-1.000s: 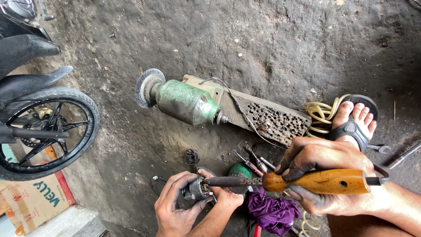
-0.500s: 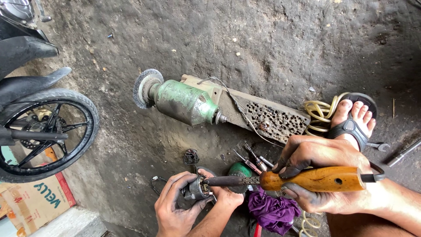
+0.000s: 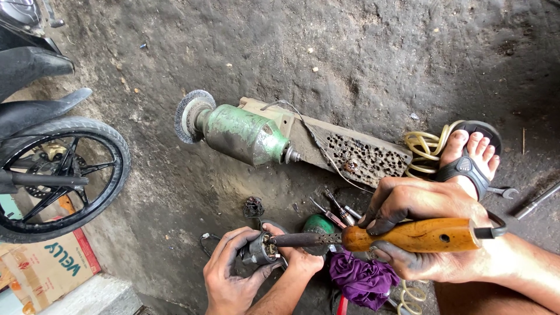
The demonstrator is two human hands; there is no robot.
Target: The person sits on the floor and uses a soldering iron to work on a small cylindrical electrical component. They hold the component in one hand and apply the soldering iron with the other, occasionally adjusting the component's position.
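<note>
Head view: orange-brown cardboard box [image 3: 41, 268] (blue lettering) lies beside wheel [image 3: 58, 175].

Very little has moved over the last second. The right hand [image 3: 434, 230] has carried the wooden-handled soldering iron [image 3: 408, 235] a touch toward the left edge of the floor, so its dark tip now sits closer against the small metal motor part [image 3: 263, 249] that the left hand [image 3: 233, 274] cups. The left hand's fingers [image 3: 230, 245] have curled slightly more around that part. The view itself has drifted a little, shifting the green bench grinder [image 3: 242, 134] marginally leftward.
</note>
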